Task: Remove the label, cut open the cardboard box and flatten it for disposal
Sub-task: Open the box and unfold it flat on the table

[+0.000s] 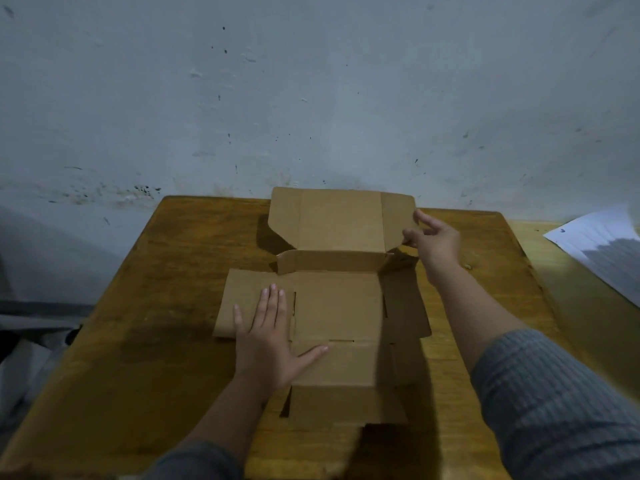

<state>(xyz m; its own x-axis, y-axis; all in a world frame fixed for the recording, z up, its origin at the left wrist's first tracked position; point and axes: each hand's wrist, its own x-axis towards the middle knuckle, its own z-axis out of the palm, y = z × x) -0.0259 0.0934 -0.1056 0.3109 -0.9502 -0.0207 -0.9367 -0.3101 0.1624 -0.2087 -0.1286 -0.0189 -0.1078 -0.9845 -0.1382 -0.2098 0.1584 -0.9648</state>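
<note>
The cardboard box (336,306) lies opened out on the wooden desk (156,306), near the far edge by the wall (311,98), with its long axis running away from the person. The near panels and the left side panel lie flat. The far lid panel (341,220) stands raised, tilted toward the wall. The left hand (266,344) is laid flat, fingers straight and thumb spread, pressing the left side panel and base onto the desk; nothing is gripped by it. The right hand (433,239) is extended to the right side flap of the raised lid, and the flap edge appears to be pinched between thumb and fingers. The raised lid lies just ahead of and left of the right grip, so the right hand is judged the nearer for folding it down. The box holds nothing; no label is visible on the exposed inner faces. White paper sheets (602,247) lie at the right, well apart.
</note>
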